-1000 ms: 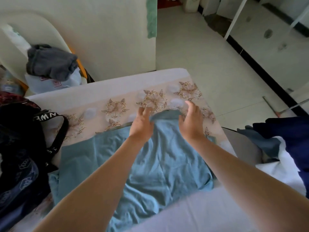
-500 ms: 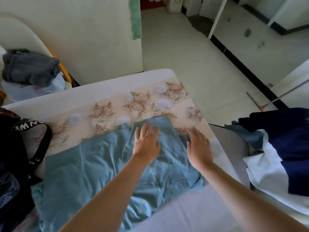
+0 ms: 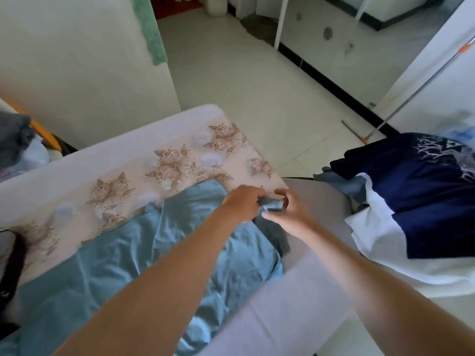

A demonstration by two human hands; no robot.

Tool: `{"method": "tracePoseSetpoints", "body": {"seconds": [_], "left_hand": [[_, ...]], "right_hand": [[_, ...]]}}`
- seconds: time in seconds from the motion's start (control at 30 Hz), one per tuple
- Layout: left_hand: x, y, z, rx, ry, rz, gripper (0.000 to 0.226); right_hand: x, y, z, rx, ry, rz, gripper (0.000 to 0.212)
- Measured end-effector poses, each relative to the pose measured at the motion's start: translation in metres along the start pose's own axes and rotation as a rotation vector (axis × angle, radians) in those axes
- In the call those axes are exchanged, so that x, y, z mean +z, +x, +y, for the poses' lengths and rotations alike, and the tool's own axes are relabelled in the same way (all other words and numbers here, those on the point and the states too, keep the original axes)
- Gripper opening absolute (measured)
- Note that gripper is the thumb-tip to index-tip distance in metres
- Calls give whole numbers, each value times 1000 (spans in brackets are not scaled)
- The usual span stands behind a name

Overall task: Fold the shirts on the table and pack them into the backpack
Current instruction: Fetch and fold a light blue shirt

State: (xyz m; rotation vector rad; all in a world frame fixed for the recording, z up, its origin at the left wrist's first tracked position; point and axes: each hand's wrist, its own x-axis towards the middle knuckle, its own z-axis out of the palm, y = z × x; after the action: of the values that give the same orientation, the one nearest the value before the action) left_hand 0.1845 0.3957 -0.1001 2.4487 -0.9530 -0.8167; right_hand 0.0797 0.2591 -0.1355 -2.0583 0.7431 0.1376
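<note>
the soft teal-blue cotton shirt (image 3: 159,253) is lying spread and creased across the table with the pale flower-printed cloth (image 3: 174,163), its body running toward the near left, which is giving it a flat surface for folding. both hands are meeting at the shirt's far right corner, near the table's edge. the left hand (image 3: 240,204) is curling its fingers over a small bunched piece of the fabric, seemingly a sleeve end, and the right hand (image 3: 290,217) is pinching the same bunch between thumb and fingers from the other side. gripping from two sides is probably giving control of a floppy end so it can be straightened or turned in over the body, though the bunch is partly hiding under the fingers. the black backpack (image 3: 15,253) is showing only as a strap and dark edge at the far left, just beside the shirt's hem, likely parked there within reach for packing. a heap of navy and white shirts (image 3: 424,201) is lying off to the right, so the folding is looking barely begun.
</note>
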Motion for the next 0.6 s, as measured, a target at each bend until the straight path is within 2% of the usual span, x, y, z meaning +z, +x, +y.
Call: {"method": "tracePoseSetpoints", "body": {"seconds": [0.07, 0.1, 0.27, 0.33, 0.37, 0.43, 0.53, 0.57, 0.6], "left_hand": [[-3, -2, -2, 9, -38, -20, 33], [-3, -4, -3, 5, -66, -30, 32], [-10, -21, -1, 52, -291, -59, 43], [-15, -30, -6, 66, -297, -7, 19], [-17, -36, -12, 47, -265, 29, 14], [-23, -50, -26, 4, -180, 80, 22], [-28, -79, -54, -37, 119, 31, 38], [-26, -89, -62, -65, 210, -8, 40], [-23, -97, -69, -100, 287, -50, 43]], "right_hand": [[-6, -10, 8, -13, -161, -88, 30], [-9, -15, 10, -46, -227, -86, 31], [-9, -36, -10, -102, -258, -12, 24], [-10, -44, -29, -113, -371, -28, 21], [-9, -48, -39, -119, -428, -30, 17], [-6, -59, -57, -125, -453, -89, 17], [8, -77, -74, -103, -152, -428, 19], [13, -81, -75, -89, -97, -500, 18], [17, -83, -74, -88, -96, -481, 20]]}}
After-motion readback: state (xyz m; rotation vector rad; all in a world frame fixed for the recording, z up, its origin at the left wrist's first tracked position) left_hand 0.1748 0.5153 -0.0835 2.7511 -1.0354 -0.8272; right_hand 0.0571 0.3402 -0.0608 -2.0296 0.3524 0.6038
